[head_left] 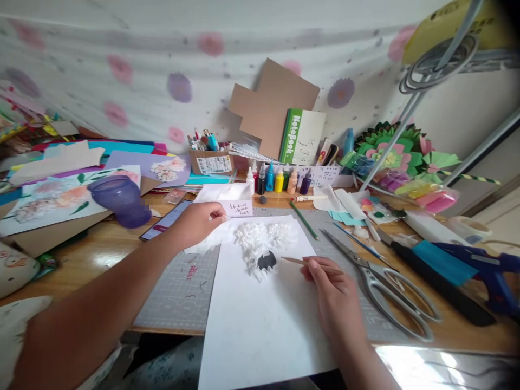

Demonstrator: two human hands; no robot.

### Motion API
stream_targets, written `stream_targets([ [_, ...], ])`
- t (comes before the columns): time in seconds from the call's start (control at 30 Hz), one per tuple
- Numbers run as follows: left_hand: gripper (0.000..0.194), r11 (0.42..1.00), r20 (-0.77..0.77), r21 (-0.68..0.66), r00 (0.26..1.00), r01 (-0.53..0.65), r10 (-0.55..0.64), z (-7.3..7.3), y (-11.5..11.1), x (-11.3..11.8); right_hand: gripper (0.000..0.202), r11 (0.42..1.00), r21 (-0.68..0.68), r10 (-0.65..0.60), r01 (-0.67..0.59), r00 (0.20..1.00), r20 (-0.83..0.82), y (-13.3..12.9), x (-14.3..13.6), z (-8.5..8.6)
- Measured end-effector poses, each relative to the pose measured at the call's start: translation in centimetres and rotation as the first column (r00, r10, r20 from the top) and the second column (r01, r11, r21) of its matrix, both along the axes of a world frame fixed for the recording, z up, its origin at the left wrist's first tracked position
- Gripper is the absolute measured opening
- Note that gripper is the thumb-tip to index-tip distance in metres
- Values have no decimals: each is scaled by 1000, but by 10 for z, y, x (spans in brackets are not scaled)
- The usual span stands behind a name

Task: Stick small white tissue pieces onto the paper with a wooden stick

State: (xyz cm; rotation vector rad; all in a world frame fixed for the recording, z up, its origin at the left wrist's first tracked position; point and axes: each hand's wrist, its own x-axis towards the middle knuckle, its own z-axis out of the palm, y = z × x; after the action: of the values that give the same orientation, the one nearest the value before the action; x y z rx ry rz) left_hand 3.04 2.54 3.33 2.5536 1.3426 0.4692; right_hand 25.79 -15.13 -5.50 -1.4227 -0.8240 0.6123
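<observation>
Paper (264, 336) lies white and flat on a grey cutting mat (174, 303), its lower end reaching past the front edge of the wooden tabletop (87, 265). Ruffled white pieces (254, 235) cover its upper part in two lobes that narrow downward, bordering a black patch (267, 261). The right hand (335, 290) has its grip closed around a slim wooden stick (294, 261), whose tip points left, just beside the black patch. The left hand (201, 223) curls its fingers inward beside crumpled white tissue (215, 238); whether that grip is shut on any of it, I cannot tell. A phone (166, 221) lies partly behind the left forearm. Right of the paper are a green pencil (304, 221) and large scissors (371, 271). Small bottles of colour (279, 180) stand in a row beyond the mat.
</observation>
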Motion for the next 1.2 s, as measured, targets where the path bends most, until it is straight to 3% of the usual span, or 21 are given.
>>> stream_targets([
  [0.1,22,978,175,-169,980,122,-92,13,-28,22,32,998,-35,51,-50,998,32,0,-1,5],
  [0.17,23,921,303,-312,943,234,-137,14,-43,39,29,995,-47,85,-83,995,42,0,-1,7],
  [0.27,22,821,410,-455,899,346,-152,4,-56,62,25,991,-52,129,-125,988,82,0,-2,7],
  [0.33,21,790,412,-507,902,345,-129,-7,-58,75,22,987,-50,159,-154,980,123,-1,-1,7],
  [0.4,20,797,380,-522,919,305,-103,-19,-58,85,21,984,-47,175,-170,974,147,-2,-1,8],
  [0.5,19,853,322,-461,942,244,-95,-32,-57,93,19,981,-51,192,-187,969,153,-4,-1,11],
  [0.63,16,921,315,-310,939,236,-134,-36,-57,95,18,980,-49,200,-195,967,160,-6,-1,14],
  [0.83,15,877,402,-409,913,251,-74,-33,-58,92,16,991,10,127,-133,969,213,-6,-1,12],
  [0.93,15,886,419,-402,907,231,-46,-32,-60,90,15,989,-4,143,-147,955,259,-5,-2,11],
  [1.1,18,871,338,-438,939,223,-70,-37,-59,90,17,986,-28,166,-165,953,253,-4,-2,16],
  [1.2,16,912,248,-356,962,202,-117,-43,-56,92,20,991,-37,130,-125,965,229,-6,-1,17],
])
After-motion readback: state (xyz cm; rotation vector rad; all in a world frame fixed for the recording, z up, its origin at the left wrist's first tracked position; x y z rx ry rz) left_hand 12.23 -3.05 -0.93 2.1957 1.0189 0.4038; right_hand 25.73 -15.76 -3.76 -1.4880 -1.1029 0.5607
